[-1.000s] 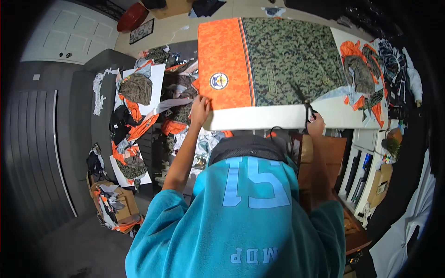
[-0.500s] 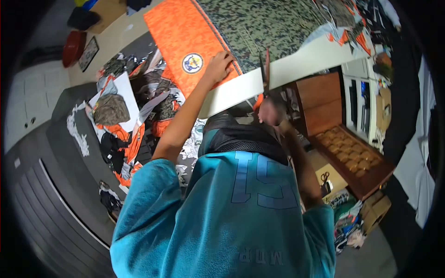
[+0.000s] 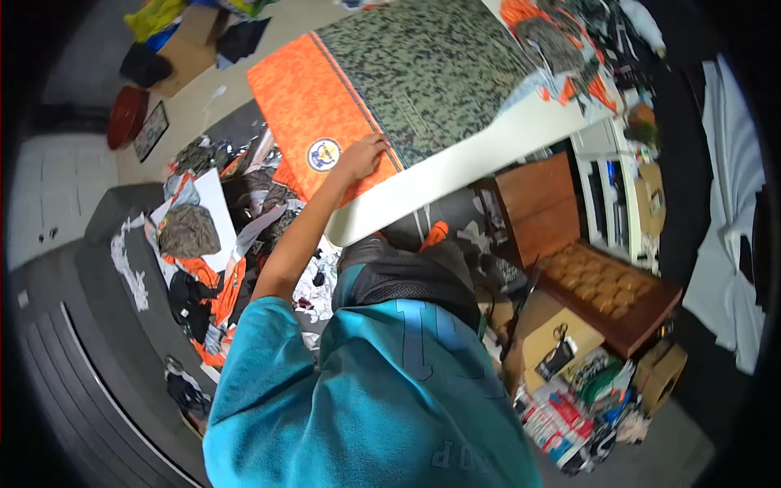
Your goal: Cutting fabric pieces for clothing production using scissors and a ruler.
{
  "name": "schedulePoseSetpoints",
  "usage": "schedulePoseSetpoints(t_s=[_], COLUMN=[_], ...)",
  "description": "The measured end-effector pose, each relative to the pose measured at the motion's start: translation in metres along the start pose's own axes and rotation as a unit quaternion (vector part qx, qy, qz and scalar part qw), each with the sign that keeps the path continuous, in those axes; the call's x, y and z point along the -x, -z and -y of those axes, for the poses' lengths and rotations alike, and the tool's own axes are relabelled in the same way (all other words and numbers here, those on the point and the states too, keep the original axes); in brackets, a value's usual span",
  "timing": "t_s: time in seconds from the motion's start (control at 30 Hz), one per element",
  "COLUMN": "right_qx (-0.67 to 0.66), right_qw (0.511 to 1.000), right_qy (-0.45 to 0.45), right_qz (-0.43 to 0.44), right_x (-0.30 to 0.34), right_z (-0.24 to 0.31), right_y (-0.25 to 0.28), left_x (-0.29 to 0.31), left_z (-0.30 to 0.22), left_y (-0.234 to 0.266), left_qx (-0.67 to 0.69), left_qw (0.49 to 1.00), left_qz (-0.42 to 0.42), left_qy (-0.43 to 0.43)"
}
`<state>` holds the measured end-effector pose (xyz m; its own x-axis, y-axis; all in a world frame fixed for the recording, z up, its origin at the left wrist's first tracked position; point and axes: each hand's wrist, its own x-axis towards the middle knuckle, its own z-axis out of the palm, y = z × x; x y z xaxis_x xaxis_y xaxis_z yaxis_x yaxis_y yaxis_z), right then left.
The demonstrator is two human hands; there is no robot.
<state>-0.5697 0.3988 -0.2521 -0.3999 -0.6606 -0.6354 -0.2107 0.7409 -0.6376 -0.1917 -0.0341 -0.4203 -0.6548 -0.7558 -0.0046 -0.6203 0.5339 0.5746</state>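
My left hand (image 3: pixel 364 157) rests palm down on an orange camouflage-patterned fabric panel (image 3: pixel 297 102). Its fingers lie on the fabric close to a dark striped seam, beside a round printed emblem (image 3: pixel 323 154). Past that seam the cloth continues as a green and black camouflage panel (image 3: pixel 427 69). Both panels lie spread on a white tabletop (image 3: pixel 464 167), whose near edge runs just in front of my body. My right hand does not show; its side of my body is partly hidden by my teal shirt (image 3: pixel 382 390).
Fabric scraps (image 3: pixel 189 231) are heaped at the left, with more scraps (image 3: pixel 557 49) on the table's far right. A brown tufted chair (image 3: pixel 598 272) stands at right. Scissors (image 3: pixel 560 331) lie on a cardboard box (image 3: pixel 537 350). An orange item (image 3: pixel 435 234) is below the table edge.
My right hand, which held orange-handled scissors at the table's near edge, has gone from there. My left hand stays on the orange panel while the whole view has shifted.
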Motion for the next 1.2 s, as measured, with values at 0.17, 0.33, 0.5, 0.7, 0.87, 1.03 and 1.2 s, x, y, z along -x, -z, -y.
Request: schedulePoseSetpoints(t_s=[0.17,0.33,0.5,0.7,0.87,1.03,1.2], right_qx=[-0.246,-0.026,0.148,0.093,0.038,0.110,0.165], right_qw=[0.937,0.923,0.877,0.915,0.932,0.922,0.905], right_qy=[0.023,0.049,0.113,0.083,0.092,0.100,0.156], right_qz=[0.245,0.380,0.443,0.383,0.348,0.359,0.358], right_x=[-0.134,-0.180,-0.217,-0.214,-0.192,-0.204,-0.217], right_z=[0.079,0.134,0.121,0.126,0.137,0.139,0.146], right_y=[-0.072,-0.099,-0.117,-0.151,-0.168,-0.180,-0.181], left_x=[-0.011,-0.011,-0.036,-0.049,-0.047,-0.049,-0.044], left_z=[-0.024,-0.023,-0.030,-0.011,0.000,-0.002,-0.001], left_y=[-0.009,-0.017,0.005,0.016,0.012,0.007,0.005], left_qx=[-0.046,-0.102,-0.114,-0.105,-0.108,-0.142,-0.147], left_qw=[0.998,0.993,0.987,0.983,0.977,0.972,0.971], left_qz=[-0.039,-0.025,0.110,0.138,0.156,0.158,0.166], left_qy=[0.012,0.053,0.021,-0.068,-0.096,-0.106,-0.089])
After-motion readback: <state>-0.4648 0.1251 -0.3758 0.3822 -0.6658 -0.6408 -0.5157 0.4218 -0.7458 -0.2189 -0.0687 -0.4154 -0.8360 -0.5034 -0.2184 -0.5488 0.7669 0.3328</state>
